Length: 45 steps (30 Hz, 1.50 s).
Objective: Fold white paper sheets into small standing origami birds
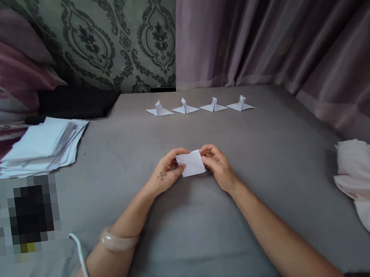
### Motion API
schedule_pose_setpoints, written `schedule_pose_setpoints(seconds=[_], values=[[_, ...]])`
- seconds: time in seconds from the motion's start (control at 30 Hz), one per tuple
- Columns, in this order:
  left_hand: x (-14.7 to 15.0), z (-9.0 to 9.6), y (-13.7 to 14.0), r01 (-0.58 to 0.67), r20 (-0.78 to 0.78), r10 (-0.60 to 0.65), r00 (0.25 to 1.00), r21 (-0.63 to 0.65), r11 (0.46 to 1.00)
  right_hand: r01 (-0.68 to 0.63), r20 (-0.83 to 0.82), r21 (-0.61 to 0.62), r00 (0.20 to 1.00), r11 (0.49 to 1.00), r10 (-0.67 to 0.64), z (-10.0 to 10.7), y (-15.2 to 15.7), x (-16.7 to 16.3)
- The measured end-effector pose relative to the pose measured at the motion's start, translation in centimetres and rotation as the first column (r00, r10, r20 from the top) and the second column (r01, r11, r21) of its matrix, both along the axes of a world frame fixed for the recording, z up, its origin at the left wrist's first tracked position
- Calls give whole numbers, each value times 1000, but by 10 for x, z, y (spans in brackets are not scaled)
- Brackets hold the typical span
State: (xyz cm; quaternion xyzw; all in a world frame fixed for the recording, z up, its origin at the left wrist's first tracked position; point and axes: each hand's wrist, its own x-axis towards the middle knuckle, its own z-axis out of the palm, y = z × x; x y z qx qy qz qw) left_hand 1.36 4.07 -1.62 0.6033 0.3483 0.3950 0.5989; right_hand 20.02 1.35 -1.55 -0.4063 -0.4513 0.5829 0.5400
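A small folded white paper [192, 164] is held up between my two hands above the grey cloth surface. My left hand [168, 169] pinches its left side, thumb in front and fingers behind. On the right edge, my right hand [218, 166] grips the paper between thumb and curled fingers. The paper looks roughly square, with a layered fold along its top edge. Beyond my hands stand several folded paper figures in a row, with flat pointed wings; the leftmost paper figure [159, 109] and the rightmost paper figure [242, 104] mark its ends.
A stack of white paper sheets [42, 144] lies at the left, before a folded black cloth [76, 102]. Crumpled pale pink fabric [369, 196] rests at the right edge. A white cable [83, 263] crosses by my left forearm. Curtains [212, 27] and a patterned wall [121, 34] bound the back.
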Motion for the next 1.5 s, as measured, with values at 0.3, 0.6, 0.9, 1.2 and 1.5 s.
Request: schedule_pose_setpoints(seconds=[0.3, 0.6, 0.9, 1.2, 1.5], values=[[1, 4, 1, -17, 143, 42, 989, -172, 985, 23, 71, -52, 997, 998, -19, 2, 1, 1], [0, -4, 3, -92, -68, 99, 993, 103, 990, 129, 430, 138, 885, 982, -177, -4, 2, -4], [-2, 8, -4, -27, -398, 387, 832, 668, 744, 255, 528, 115, 803, 960, -277, 5, -2, -5], [-1, 7, -5, 62, -440, 348, 828, 689, 722, 58, 17, -219, 998, 974, -56, 15, -3, -6], [5, 10, -8, -166, -129, 198, 972, 224, 960, -185, 31, -70, 982, 980, 188, 19, -9, -8]])
